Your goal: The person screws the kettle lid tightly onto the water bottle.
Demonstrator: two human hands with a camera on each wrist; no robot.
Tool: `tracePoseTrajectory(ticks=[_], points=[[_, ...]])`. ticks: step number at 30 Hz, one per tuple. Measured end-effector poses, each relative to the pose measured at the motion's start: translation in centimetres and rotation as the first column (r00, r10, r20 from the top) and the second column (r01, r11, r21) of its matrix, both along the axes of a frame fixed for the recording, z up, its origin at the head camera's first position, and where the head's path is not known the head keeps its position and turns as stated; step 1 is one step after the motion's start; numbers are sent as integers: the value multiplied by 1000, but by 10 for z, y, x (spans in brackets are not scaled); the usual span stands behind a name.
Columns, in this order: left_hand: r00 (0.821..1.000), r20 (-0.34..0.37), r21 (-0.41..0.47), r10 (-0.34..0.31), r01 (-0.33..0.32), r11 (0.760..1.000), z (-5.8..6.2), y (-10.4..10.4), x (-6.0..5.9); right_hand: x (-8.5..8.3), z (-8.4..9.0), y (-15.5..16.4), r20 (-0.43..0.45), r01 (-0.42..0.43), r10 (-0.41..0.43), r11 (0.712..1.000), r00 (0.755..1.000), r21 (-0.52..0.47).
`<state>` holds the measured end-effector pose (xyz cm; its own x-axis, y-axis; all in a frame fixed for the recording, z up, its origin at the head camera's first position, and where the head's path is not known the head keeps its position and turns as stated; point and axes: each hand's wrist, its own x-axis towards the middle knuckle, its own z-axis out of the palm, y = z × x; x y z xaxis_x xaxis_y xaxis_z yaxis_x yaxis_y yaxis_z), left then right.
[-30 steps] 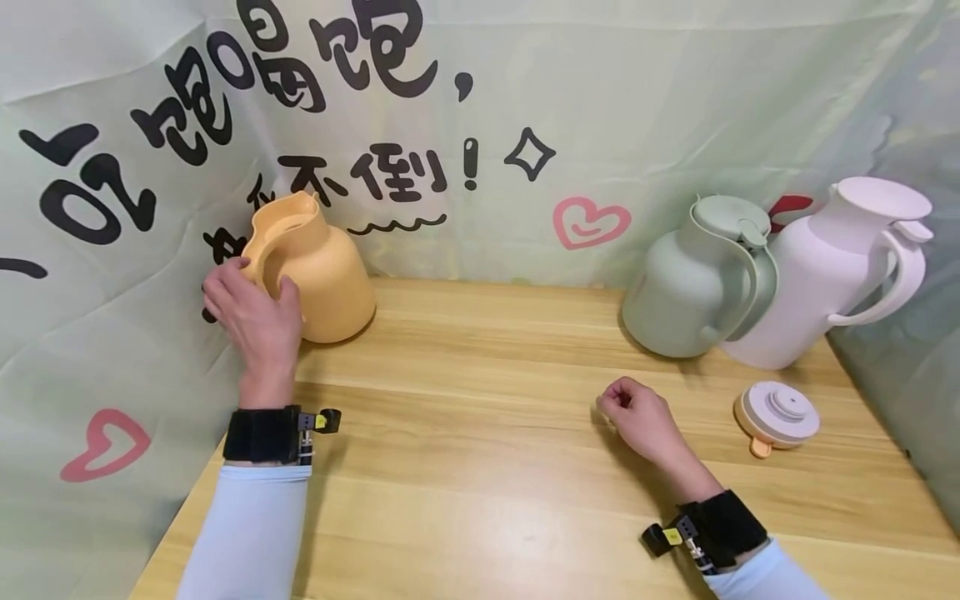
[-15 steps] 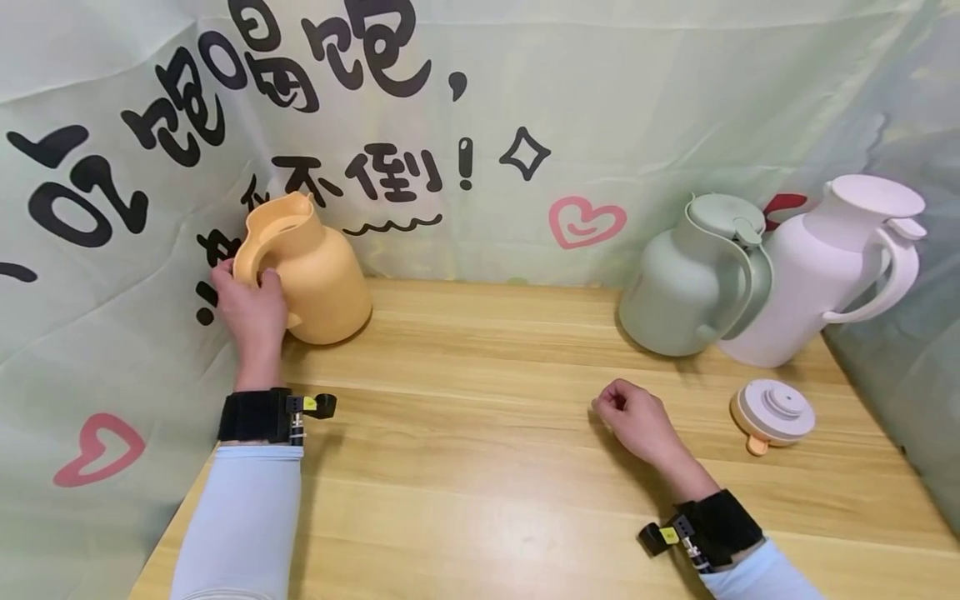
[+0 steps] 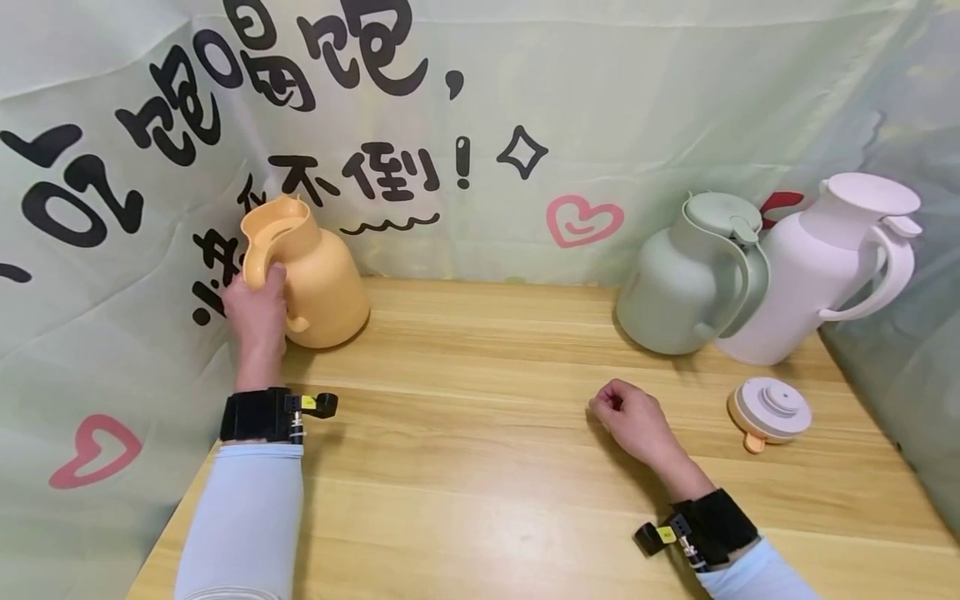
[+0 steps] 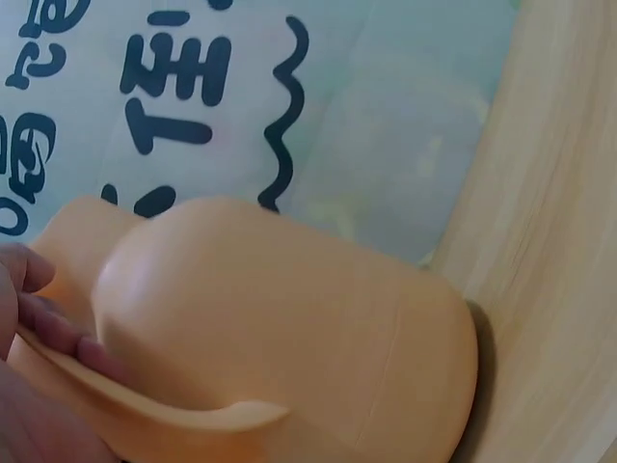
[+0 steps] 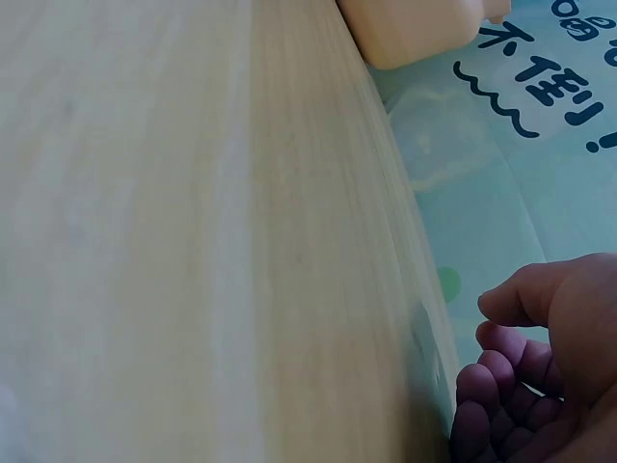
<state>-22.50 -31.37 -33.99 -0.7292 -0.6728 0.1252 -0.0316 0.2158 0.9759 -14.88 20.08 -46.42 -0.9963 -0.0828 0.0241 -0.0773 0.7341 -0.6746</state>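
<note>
An orange lidless jug (image 3: 326,283) stands at the table's back left, against the cloth backdrop. My left hand (image 3: 258,310) grips its handle, with fingers curled through the loop. The left wrist view shows the jug's body (image 4: 289,318) close up and my fingers (image 4: 43,323) behind the handle (image 4: 164,410). My right hand (image 3: 626,415) rests on the wooden table (image 3: 465,467) right of centre, fingers loosely curled and holding nothing. In the right wrist view those curled fingers (image 5: 496,395) lie on the tabletop. An orange and white lid (image 3: 768,410) lies to the right of that hand.
A pale green jug (image 3: 686,283) and a white jug (image 3: 821,267), both with lids on, stand side by side at the back right. A printed green cloth (image 3: 480,125) hangs behind and along both sides of the table.
My left hand has slid from the outside of the orange jug's handle to a grip round it. The right hand has stayed where it was.
</note>
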Motion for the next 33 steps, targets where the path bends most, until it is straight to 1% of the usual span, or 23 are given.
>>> tracePoseTrajectory(ticks=[3, 6, 11, 15, 19, 21, 25, 29, 32, 33], points=[[998, 42, -115, 54, -49, 992, -1, 5, 1, 1, 0, 1, -2, 0, 0, 1000, 1000, 0], [994, 52, -179, 91, -81, 981, -2, 10, 4, 1, 0, 0, -1, -5, 5, 1000, 1000, -8], [995, 29, -218, 97, -89, 972, -4, 22, 12, 1, -1, 0, -6, -8, 8, 1000, 1000, -5], [997, 31, -242, 73, -63, 968, -6, 36, 22, 2, -1, 0, -8, -9, 9, 1000, 1000, 2], [999, 33, -217, 24, -17, 976, -6, 53, 32, 2, 0, 0, -15, -9, 9, 1000, 1000, 4], [1000, 19, -202, -2, 6, 979, -7, 63, 37, 2, 1, 0, -18, -8, 9, 1000, 1000, 4], [996, -23, -170, -85, 80, 982, -8, 84, 47, 2, 1, 0, -23, -7, 7, 1000, 1000, 9], [981, -47, -126, -187, 180, 976, -8, 103, 59, 2, 1, 0, -21, -1, 1, 1000, 1000, 15], [963, -54, -72, -266, 261, 963, -7, 115, 67, 2, 1, 0, -20, -2, 2, 1000, 1000, 17], [953, -56, -50, -297, 295, 954, -7, 118, 69, 2, 1, 0, -21, -3, 4, 1000, 1000, 17]])
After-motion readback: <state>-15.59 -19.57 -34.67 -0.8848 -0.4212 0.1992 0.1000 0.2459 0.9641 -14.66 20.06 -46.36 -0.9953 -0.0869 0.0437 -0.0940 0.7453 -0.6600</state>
